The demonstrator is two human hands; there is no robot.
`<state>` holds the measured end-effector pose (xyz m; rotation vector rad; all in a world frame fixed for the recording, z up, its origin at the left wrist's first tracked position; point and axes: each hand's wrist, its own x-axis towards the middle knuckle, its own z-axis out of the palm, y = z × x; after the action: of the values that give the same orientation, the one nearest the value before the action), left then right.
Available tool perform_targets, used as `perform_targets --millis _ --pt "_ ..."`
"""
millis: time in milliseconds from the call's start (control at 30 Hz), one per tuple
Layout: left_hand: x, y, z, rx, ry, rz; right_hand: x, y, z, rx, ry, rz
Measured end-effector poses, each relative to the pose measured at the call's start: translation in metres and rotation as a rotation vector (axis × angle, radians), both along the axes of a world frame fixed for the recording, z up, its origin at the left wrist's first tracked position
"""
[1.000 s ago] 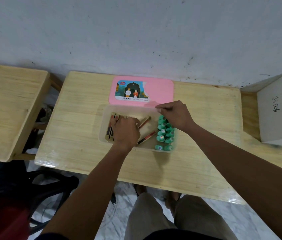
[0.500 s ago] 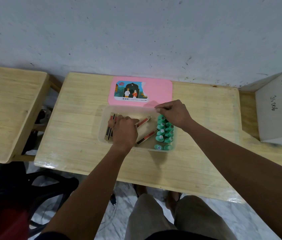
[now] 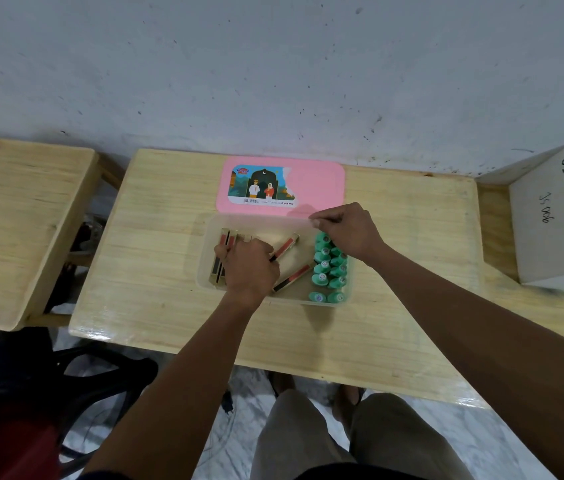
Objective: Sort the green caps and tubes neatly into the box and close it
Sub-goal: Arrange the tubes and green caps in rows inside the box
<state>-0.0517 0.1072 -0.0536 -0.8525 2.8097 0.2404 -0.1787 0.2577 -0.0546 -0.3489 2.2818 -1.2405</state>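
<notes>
A clear plastic box (image 3: 204, 237) stands open on the wooden table. Several green caps (image 3: 329, 268) stand in rows at its right end. Red-and-gold tubes lie inside: some lined up at the left (image 3: 222, 244), two loose at a slant in the middle (image 3: 292, 277). My left hand (image 3: 249, 268) is down in the box, fingers curled on a slanted tube (image 3: 285, 244). My right hand (image 3: 346, 230) pinches the box's far rim above the caps. The pink lid (image 3: 315, 185) lies flat behind the box.
A white box (image 3: 557, 220) marked JS006 sits at the table's right end. A second wooden table (image 3: 20, 216) stands to the left across a gap. The wall runs right behind the lid. A dark chair (image 3: 100, 375) and my knees are below the front edge.
My left hand has shifted slightly among the tubes in the box. My right hand has stayed on the far rim.
</notes>
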Motion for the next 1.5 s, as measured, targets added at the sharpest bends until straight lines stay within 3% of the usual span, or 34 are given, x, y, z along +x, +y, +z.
perform_targets --millis 133,400,1033,1367,1500 --pt "0.005 0.003 0.009 0.057 0.117 0.127 0.001 -0.003 0.003 0.082 0.096 0.034" --pt "0.041 -0.019 0.023 -0.195 0.169 0.248 0.005 -0.039 0.006 0.204 0.300 0.167" --pt "0.038 -0.032 0.006 -0.188 0.047 0.279 0.006 -0.050 0.004 0.200 0.318 0.198" --pt "0.038 -0.035 0.003 -0.194 0.133 0.248 0.004 -0.051 0.005 0.196 0.285 0.198" --pt "0.035 -0.024 0.000 -0.085 0.272 0.069 0.006 -0.051 0.007 0.192 0.278 0.198"
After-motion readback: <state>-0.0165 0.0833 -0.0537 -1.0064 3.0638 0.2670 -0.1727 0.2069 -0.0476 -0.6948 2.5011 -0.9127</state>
